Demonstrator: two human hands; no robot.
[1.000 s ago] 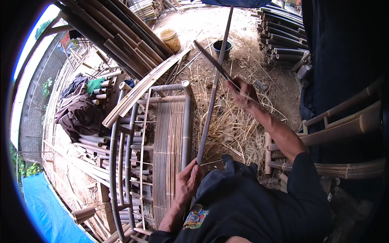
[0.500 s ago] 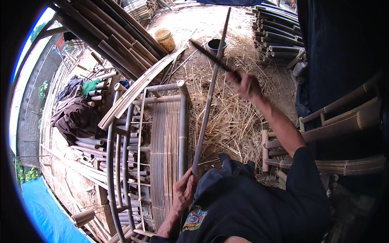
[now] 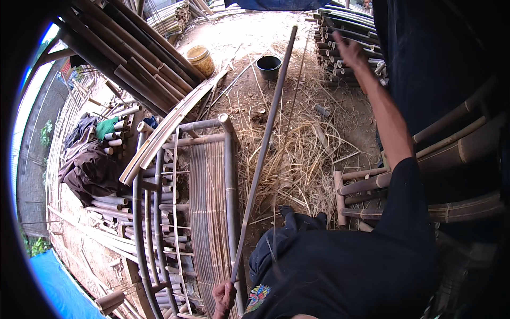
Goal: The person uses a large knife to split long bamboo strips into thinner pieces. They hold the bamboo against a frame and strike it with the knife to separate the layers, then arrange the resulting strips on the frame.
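My left hand [image 3: 224,297], low in the picture, is closed around the near end of a long, dark bamboo strip [image 3: 269,127]. The strip slants up and away from me, its far end beside the black bucket. At the far right my right arm is stretched out, and my right hand [image 3: 350,52] is closed on a machete [image 3: 330,25], smeared by motion and hard to see against the dark poles behind. A thin, blurred sliver [image 3: 298,80] runs to the right of the strip, apart from it at the top.
A bamboo bench frame [image 3: 230,186] stands close on my left, more bamboo furniture [image 3: 366,183] on my right. Shavings [image 3: 303,154] cover the ground ahead. Beyond are a black bucket [image 3: 269,68], a yellowish bucket [image 3: 201,61] and stacked bamboo poles [image 3: 340,66].
My right hand has swung away from the strip, up and to the right with the machete. My left hand has come lower and nearer me. A thin sliver now shows beside the strip.
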